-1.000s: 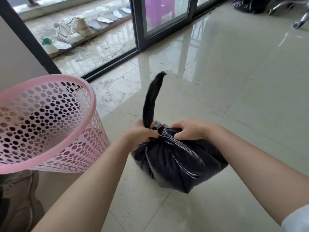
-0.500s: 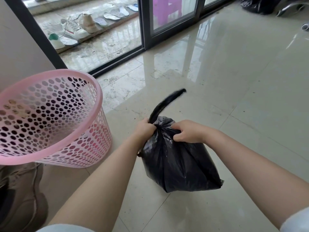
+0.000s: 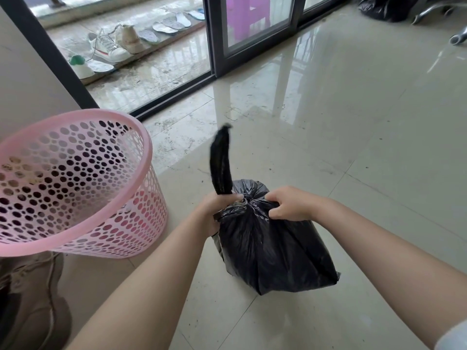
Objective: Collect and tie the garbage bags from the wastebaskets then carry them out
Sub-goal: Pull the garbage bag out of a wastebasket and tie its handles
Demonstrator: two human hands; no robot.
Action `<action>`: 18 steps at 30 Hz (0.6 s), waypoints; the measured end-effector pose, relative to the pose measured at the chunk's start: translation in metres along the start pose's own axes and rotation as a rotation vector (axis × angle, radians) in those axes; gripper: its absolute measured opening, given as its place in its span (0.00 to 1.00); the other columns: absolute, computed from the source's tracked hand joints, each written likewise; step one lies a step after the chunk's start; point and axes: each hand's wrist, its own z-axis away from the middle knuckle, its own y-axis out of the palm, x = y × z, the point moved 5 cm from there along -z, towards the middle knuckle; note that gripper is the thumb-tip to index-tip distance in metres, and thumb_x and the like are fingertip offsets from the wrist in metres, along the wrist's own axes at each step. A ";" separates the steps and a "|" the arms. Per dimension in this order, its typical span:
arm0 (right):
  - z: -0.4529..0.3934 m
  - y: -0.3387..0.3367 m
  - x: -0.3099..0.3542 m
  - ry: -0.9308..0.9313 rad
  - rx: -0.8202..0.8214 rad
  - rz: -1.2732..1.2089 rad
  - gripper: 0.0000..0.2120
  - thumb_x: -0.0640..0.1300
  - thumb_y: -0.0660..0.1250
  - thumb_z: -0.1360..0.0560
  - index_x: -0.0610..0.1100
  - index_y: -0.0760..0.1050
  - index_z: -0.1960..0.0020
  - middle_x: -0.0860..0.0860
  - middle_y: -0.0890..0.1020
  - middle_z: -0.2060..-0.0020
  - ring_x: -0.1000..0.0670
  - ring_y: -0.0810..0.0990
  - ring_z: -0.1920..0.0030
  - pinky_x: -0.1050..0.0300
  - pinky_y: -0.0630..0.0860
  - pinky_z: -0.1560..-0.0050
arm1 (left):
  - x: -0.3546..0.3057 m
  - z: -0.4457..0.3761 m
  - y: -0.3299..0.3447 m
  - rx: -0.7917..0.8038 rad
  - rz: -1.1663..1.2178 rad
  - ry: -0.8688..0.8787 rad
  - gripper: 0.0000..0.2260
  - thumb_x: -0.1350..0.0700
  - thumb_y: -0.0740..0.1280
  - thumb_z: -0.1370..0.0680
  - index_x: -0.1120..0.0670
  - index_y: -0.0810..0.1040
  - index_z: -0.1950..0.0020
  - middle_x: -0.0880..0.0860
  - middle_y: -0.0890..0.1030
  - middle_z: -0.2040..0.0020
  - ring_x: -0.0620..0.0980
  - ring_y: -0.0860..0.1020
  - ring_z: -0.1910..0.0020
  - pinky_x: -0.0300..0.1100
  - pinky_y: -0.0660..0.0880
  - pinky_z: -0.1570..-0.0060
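Note:
A full black garbage bag point(image 3: 273, 248) stands on the tiled floor in front of me, its neck gathered into a knot. My left hand point(image 3: 214, 210) grips the twisted end of the bag, and that black tail point(image 3: 221, 162) sticks up above my fist. My right hand point(image 3: 288, 205) pinches the bunched plastic on the right side of the knot. To the left stands a pink perforated wastebasket point(image 3: 75, 188) with no bag in it.
A brown shoe point(image 3: 32, 304) sits below the basket at the lower left. A dark-framed sliding glass door point(image 3: 214, 39) runs across the back, with shoes and insoles point(image 3: 113, 46) beyond it. Another black bag point(image 3: 384, 7) and a chair base point(image 3: 454, 36) lie at the far right.
The bag's twisted tail, leaning right half a second ago, now stands upright above my left fist. The neck looks more tightly bunched between both hands.

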 end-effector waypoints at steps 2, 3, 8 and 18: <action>0.000 -0.001 0.000 -0.006 0.005 0.010 0.08 0.38 0.59 0.28 0.42 0.63 0.64 0.47 0.67 0.68 0.48 0.66 0.63 0.56 0.59 0.68 | -0.001 -0.001 -0.003 -0.050 -0.146 0.040 0.11 0.67 0.61 0.23 0.54 0.71 0.61 0.51 0.72 0.66 0.42 0.73 0.70 0.31 0.71 0.72; -0.001 0.000 0.001 -0.010 0.006 0.010 0.08 0.38 0.59 0.28 0.42 0.63 0.64 0.48 0.66 0.69 0.48 0.66 0.62 0.56 0.58 0.68 | -0.004 -0.001 -0.004 -0.077 -0.222 0.069 0.11 0.68 0.60 0.23 0.55 0.72 0.62 0.52 0.72 0.66 0.41 0.73 0.72 0.30 0.69 0.74; -0.001 0.000 0.013 -0.021 0.058 0.042 0.09 0.41 0.59 0.26 0.43 0.74 0.49 0.45 0.79 0.49 0.45 0.74 0.44 0.56 0.71 0.48 | -0.017 0.002 -0.010 -0.380 -0.759 0.252 0.15 0.63 0.63 0.24 0.57 0.75 0.37 0.59 0.80 0.44 0.54 0.77 0.44 0.42 0.72 0.48; -0.003 -0.006 -0.007 0.042 -0.006 -0.067 0.09 0.39 0.59 0.27 0.33 0.69 0.53 0.42 0.72 0.59 0.49 0.68 0.57 0.56 0.63 0.57 | -0.011 -0.001 0.004 -0.018 0.272 0.055 0.15 0.66 0.52 0.21 0.56 0.77 0.57 0.51 0.76 0.73 0.46 0.77 0.72 0.35 0.72 0.70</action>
